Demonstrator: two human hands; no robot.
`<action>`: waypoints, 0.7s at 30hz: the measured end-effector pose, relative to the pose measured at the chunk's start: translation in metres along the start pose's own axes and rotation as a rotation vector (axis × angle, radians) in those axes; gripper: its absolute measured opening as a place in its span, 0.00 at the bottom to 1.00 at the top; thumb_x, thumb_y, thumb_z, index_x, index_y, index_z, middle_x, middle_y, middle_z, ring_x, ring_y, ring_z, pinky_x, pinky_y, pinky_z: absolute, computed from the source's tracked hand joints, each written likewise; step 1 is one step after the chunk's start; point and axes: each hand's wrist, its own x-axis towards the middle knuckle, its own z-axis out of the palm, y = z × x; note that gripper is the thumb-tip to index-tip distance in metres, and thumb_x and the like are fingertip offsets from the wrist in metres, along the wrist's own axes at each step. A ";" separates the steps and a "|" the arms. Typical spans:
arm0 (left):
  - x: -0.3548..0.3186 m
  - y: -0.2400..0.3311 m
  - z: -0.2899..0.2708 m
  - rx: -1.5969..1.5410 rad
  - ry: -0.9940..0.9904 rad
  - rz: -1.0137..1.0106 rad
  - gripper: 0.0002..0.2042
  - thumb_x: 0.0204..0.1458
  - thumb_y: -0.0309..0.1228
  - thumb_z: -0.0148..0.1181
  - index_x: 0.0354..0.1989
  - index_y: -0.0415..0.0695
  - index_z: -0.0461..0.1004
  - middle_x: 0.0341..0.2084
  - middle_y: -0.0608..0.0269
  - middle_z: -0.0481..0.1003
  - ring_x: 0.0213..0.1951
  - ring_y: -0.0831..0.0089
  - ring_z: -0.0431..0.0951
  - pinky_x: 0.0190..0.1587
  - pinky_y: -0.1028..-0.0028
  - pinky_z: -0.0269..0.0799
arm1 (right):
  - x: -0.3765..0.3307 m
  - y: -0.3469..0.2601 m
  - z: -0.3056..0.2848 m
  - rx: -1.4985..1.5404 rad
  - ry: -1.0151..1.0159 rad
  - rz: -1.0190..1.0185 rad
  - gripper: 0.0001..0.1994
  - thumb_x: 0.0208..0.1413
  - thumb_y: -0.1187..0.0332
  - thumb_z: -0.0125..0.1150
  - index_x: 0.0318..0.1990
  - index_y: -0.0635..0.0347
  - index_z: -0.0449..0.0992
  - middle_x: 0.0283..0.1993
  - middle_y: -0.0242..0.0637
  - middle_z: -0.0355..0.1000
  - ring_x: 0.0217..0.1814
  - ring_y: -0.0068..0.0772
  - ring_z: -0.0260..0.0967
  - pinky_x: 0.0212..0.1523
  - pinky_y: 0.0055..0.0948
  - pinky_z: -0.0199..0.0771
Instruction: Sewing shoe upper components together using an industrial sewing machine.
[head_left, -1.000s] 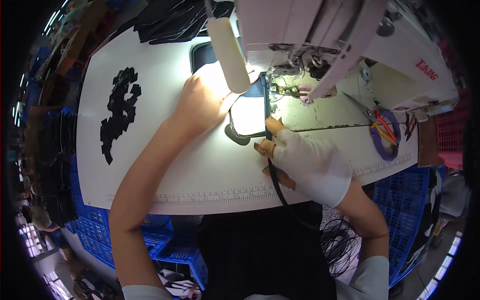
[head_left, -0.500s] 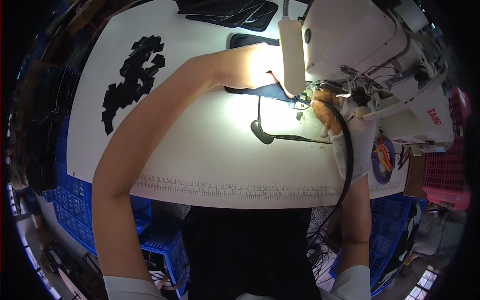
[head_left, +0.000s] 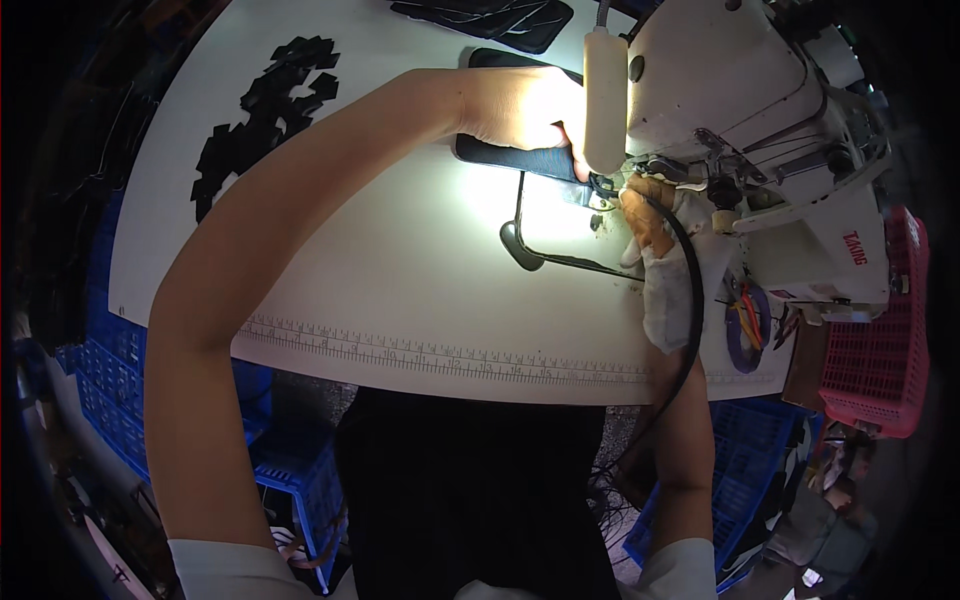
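Note:
Under the bright lamp, my left hand (head_left: 520,105) rests on a dark fabric panel (head_left: 520,158) with rounded corners, its thumb bent at the panel's near edge. Glare and the lamp head hide most of its fingers. My right hand (head_left: 655,235), in a white glove with tan-covered fingers, is closed round a narrow black strip (head_left: 696,290) close to the sewing machine (head_left: 710,80). From that hand the strip curves down past the wrist and over the table's near edge. The needle area, where strip and panel come close, is partly hidden.
The lamp (head_left: 605,105) hangs between my hands. A thin rod with an oval black pad (head_left: 521,247) lies before the machine. Black cut pieces (head_left: 285,95) and stacked panels (head_left: 535,25) are farther off. At right are purple-handled scissors (head_left: 745,350) and a pink basket (head_left: 870,370); blue crates (head_left: 715,455) stand below.
The whole view has shifted slightly, so the table sits higher in the picture. Both hands keep nearly the same places at the machine, on the panel and the strip.

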 end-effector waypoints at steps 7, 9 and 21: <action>-0.010 -0.007 0.018 0.156 0.146 0.090 0.20 0.41 0.16 0.49 0.37 0.48 0.86 0.41 0.67 0.82 0.34 0.68 0.76 0.43 0.72 0.72 | 0.001 -0.016 -0.024 -0.240 -0.335 -0.039 0.09 0.54 0.70 0.69 0.39 0.67 0.83 0.36 0.38 0.80 0.36 0.24 0.75 0.39 0.16 0.72; -0.012 -0.011 0.021 0.168 0.134 0.088 0.21 0.40 0.16 0.51 0.37 0.48 0.87 0.42 0.64 0.81 0.35 0.66 0.76 0.44 0.71 0.72 | -0.001 -0.002 -0.010 -0.182 -0.155 -0.056 0.10 0.55 0.70 0.67 0.42 0.68 0.81 0.37 0.40 0.80 0.36 0.25 0.75 0.37 0.18 0.73; -0.030 -0.002 0.044 0.379 0.150 0.064 0.15 0.49 0.26 0.57 0.44 0.54 0.85 0.35 0.56 0.76 0.30 0.63 0.70 0.45 0.67 0.69 | -0.001 -0.007 -0.004 0.062 -0.063 0.009 0.12 0.58 0.72 0.62 0.48 0.68 0.79 0.42 0.41 0.79 0.33 0.26 0.73 0.34 0.20 0.72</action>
